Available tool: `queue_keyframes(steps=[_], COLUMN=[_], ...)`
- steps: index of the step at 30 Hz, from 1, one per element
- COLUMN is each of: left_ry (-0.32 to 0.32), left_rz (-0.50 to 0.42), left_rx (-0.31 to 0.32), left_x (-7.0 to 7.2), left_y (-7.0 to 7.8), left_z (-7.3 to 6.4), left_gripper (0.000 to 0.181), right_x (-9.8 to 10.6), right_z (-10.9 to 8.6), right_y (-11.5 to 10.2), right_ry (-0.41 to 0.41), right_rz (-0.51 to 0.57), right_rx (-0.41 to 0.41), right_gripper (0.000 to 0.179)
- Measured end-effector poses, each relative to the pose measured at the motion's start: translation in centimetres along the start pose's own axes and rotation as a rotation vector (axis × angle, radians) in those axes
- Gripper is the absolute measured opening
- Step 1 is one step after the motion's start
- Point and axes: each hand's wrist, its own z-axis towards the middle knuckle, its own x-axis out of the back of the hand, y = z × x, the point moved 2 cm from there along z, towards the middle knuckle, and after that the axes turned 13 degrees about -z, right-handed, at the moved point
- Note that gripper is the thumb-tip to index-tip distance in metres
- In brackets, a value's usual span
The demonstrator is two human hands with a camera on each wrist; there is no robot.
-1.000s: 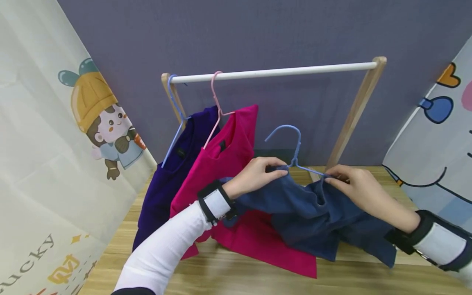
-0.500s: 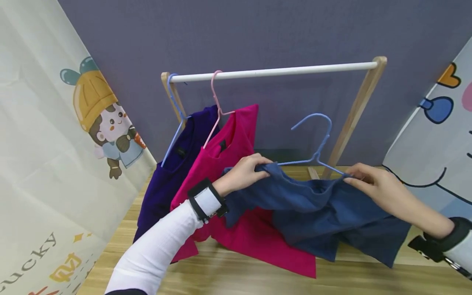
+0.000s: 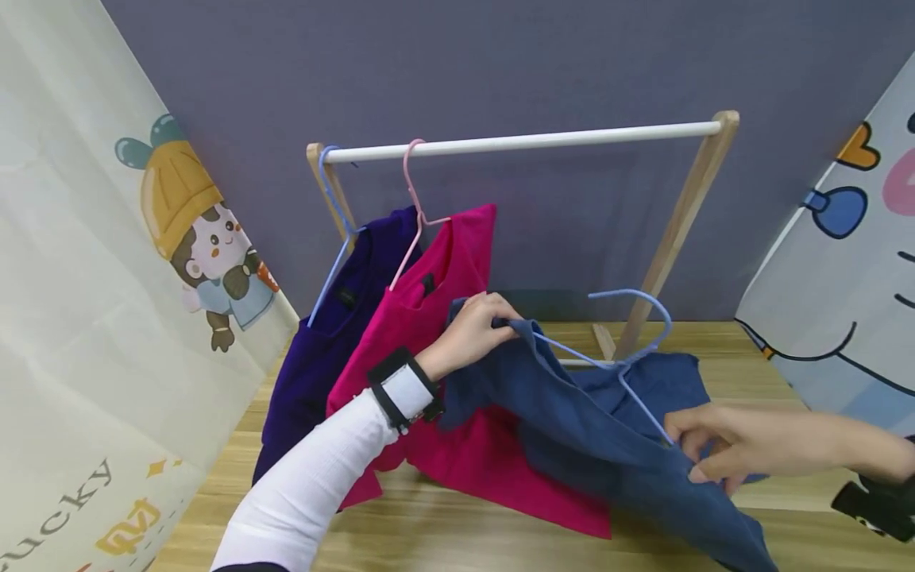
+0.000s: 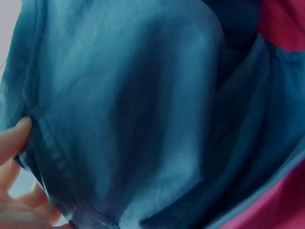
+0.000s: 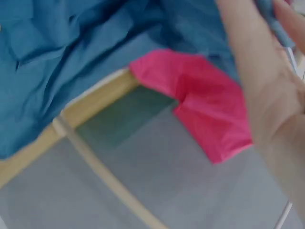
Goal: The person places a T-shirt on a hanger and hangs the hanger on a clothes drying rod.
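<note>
A dark blue shirt hangs loosely between both hands, low in front of the rack. Inside its neckline lies a light blue wire hanger, its hook pointing up and left. My left hand pinches the shirt's left shoulder by the neck edge, near where one hanger arm enters the cloth. In the left wrist view the thumb presses on the blue fabric. Lower down on the right, my right hand grips the other side of the neck edge with curled fingers, beside the other hanger arm's end.
Behind stands a rack with a white rail and wooden legs. On its left side hang a purple shirt on a blue hanger and a magenta shirt on a pink hanger. The magenta hem spreads over the wooden tabletop.
My right hand has moved right, then down toward me, drawing the shirt's right side along. The hanger has shifted right and its hook has dropped. My left hand has moved slightly left.
</note>
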Motion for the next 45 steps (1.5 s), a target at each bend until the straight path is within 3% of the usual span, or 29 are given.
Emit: queue_keyframes(steps=[3, 8, 14, 19, 22, 27, 31, 35, 41, 45], left_ry=[0.057, 0.162, 0.207, 0.216, 0.208, 0.190, 0.164, 0.153, 0.151, 0.142], left_rz=[-0.026, -0.084, -0.126, -0.119, -0.126, -0.134, -0.144, -0.139, -0.117, -0.134], left_rx=[0.054, 0.182, 0.226, 0.215, 0.222, 0.237, 0.249, 0.250, 0.228, 0.243], left_x=[0.0, 0.1, 0.1, 0.2, 0.2, 0.1, -0.1, -0.3, -0.4, -0.6], left_y=[0.0, -0.2, -0.4, -0.8, -1.1, -1.5, -1.7, -1.9, -2.1, -2.2], left_z=[0.2, 0.4, 0.1, -0.5, -0.9, -1.4, -1.9, -2.3, -2.9, -3.2], left_gripper=[0.015, 0.040, 0.059, 0.059, 0.056, 0.051, 0.049, 0.046, 0.042, 0.042], right_x=[-0.9, -1.2, -0.5, 0.4, 1.3, 3.8, 6.3, 8.7, 10.9, 11.5], right_z=[0.6, 0.9, 1.0, 1.4, 1.3, 0.7, 0.3, 0.0, 0.1, 0.6], right_y=[-0.6, -1.0, -1.5, -3.0, -3.7, -4.9, -5.1, -4.8, -4.4, -3.8], right_ry=[-0.020, 0.055, 0.208, 0.299, 0.384, 0.568, 0.652, 0.684, 0.723, 0.718], right_rz=[0.125, 0.196, 0.120, 0.071, -0.012, -0.201, -0.176, -0.173, -0.300, -0.301], right_rx=[0.092, 0.168, 0.164, 0.184, 0.179, 0.129, 0.119, 0.097, -0.046, -0.119], right_gripper=[0.006, 0.012, 0.028, 0.030, 0.033, 0.033, 0.030, 0.028, 0.020, 0.019])
